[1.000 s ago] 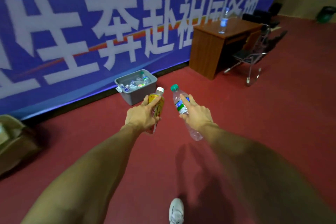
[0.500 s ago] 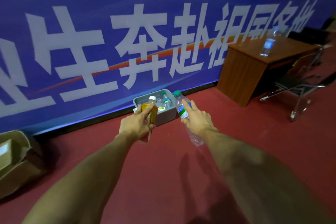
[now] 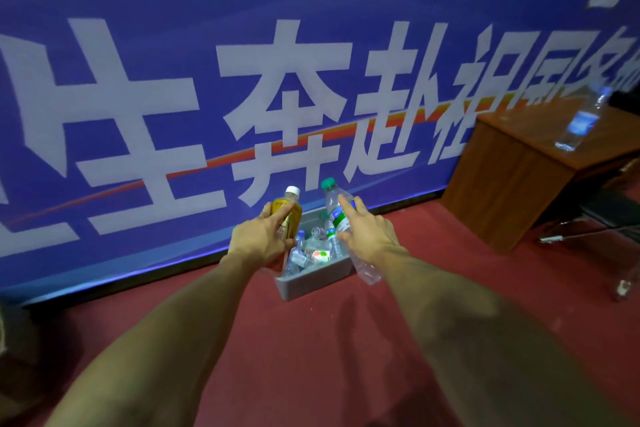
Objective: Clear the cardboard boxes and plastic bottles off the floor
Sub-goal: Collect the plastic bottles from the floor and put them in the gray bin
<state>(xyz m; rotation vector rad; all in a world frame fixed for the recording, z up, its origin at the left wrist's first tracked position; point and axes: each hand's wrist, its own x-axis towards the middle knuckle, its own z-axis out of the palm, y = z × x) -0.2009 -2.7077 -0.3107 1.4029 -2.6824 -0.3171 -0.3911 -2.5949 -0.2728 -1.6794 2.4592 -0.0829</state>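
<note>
A big blue banner with white letters (image 3: 242, 97) fills the wall above a dark red floor (image 3: 311, 340). In the middle of the frame, the left hand (image 3: 260, 240) is wrapped around a yellow drink bottle with a white cap (image 3: 288, 210). The right hand (image 3: 367, 236) is closed on a clear plastic bottle with a green cap (image 3: 337, 210). Both are held over a grey plastic bin (image 3: 313, 282) that already has bottles inside. These two seem nearly put away. Another clear bottle (image 3: 581, 121) stands on the brown wooden desk (image 3: 502, 177) at the right.
</note>
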